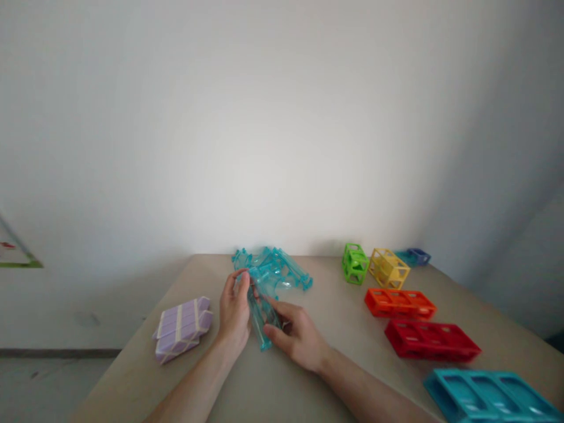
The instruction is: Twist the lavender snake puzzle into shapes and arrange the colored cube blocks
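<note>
Between my hands is a clear teal plastic tube piece (257, 320), tilted over the middle of the table. My left hand (235, 302) is closed on its far end, thumb and fingers pinching near the top. My right hand (293, 332) closes around its near right side, with the thumb toward the front. The fingers partly cover the piece, so I cannot tell whether it is one part or several held together. Just beyond my hands lies a loose pile of similar clear teal tube pieces (282, 273).
Purple blocks with pale bands (183, 326) lie at the left on the table (273, 393). To the right stand green (355, 263) and yellow (388, 268) frame blocks, then orange (400, 303), red (432, 341) and teal (489, 396) blocks. A blue piece (418, 256) sits at the back right corner. A wall (282, 147) rises behind.
</note>
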`<action>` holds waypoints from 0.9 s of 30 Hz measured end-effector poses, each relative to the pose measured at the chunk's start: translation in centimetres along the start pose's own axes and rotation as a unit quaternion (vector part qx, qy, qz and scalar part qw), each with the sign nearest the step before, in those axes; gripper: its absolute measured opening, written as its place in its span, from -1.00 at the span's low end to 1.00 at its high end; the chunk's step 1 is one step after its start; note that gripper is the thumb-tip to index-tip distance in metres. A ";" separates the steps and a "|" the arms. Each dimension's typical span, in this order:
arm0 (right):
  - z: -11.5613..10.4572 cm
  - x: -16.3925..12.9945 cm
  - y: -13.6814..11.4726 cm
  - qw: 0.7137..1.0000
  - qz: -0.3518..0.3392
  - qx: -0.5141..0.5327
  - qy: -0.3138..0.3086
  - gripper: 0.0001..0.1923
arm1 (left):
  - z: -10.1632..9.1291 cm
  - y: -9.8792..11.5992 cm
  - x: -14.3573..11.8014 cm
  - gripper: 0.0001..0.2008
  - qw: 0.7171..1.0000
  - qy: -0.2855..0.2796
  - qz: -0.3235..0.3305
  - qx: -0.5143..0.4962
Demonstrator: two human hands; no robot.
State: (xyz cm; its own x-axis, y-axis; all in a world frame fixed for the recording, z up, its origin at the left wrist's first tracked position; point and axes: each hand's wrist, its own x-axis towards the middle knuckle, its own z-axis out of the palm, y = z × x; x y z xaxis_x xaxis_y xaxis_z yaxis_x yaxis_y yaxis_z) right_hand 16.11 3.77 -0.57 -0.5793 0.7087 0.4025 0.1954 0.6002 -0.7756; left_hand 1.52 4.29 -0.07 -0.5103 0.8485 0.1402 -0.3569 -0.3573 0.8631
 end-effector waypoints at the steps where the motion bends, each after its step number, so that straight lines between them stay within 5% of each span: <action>1: 0.0 0.0 -0.1 1.000 -0.004 0.005 0.001 -0.50 | 0.0 0.0 0.1 -0.68 1.000 0.005 0.002 0.006; 9: -0.1 -0.3 -0.3 0.997 -0.052 -0.044 0.035 -0.49 | -0.1 0.3 0.1 -0.70 1.000 -0.001 0.023 0.003; 13: -1.1 0.2 0.9 0.973 -0.048 -0.103 0.200 -0.58 | -0.2 0.1 -0.4 -0.50 0.994 -0.104 -0.030 -0.030; 16: -3.6 1.0 2.6 0.915 0.020 -0.243 0.321 -0.56 | -0.2 -0.4 -0.9 -0.38 0.986 -0.149 -0.074 -0.012; 21: -7.5 1.5 5.2 0.802 0.200 -0.483 0.288 -0.66 | -0.2 -1.0 -1.6 -0.45 0.967 -0.220 -0.123 0.019; 27: -7.6 1.3 6.3 0.791 0.255 -0.496 0.254 -0.68 | -0.5 -1.4 -1.3 -0.51 0.965 -0.226 -0.132 0.029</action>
State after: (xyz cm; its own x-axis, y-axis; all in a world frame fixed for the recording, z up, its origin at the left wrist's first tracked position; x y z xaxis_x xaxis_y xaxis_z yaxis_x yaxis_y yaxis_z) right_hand 22.58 11.22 -1.25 0.1169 0.8587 0.4990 0.9710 0.0067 -0.2390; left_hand 2.25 3.48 -1.68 -0.0100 0.9951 0.0984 -0.3757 -0.0950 0.9219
